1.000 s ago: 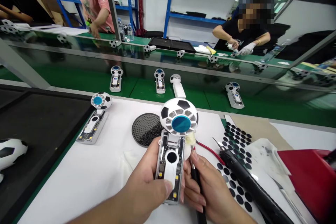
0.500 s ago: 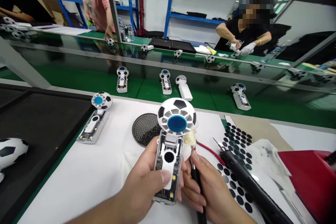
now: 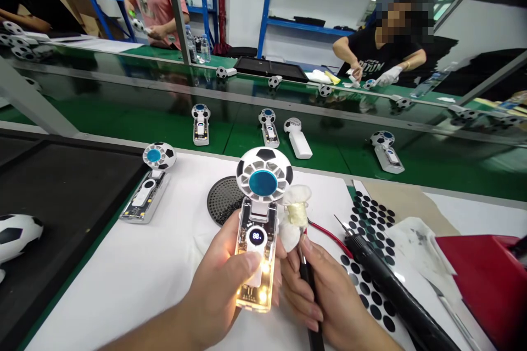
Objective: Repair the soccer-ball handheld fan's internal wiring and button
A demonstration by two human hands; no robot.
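Note:
In my left hand [image 3: 214, 285] is a handheld fan with a round football-patterned head [image 3: 263, 182] and a clear-fronted handle [image 3: 259, 269]. My thumb presses the white panel on its front. Yellow lights glow in the handle, and the small round display reads 88. My right hand [image 3: 329, 290] grips a black-handled tool [image 3: 307, 279] whose end carries a white wad [image 3: 297, 197] bound with yellowish tape, just right of the fan. Another football fan [image 3: 142, 200] lies unlit on the white tabletop to the left.
Several fans ride the green belt [image 3: 239, 142] ahead. A mesh dish [image 3: 224, 192] of small black parts sits behind my hands. To the right are a sheet of black discs [image 3: 373, 290], a long black tool [image 3: 391, 285], tweezers [image 3: 453, 315] and a red bin [image 3: 481, 269]. Co-workers sit or stand opposite.
The fan's lights and display have come on, and my left hand has shifted slightly left with it. Fans on the near belt have moved right. A co-worker in pink has lifted a fan.

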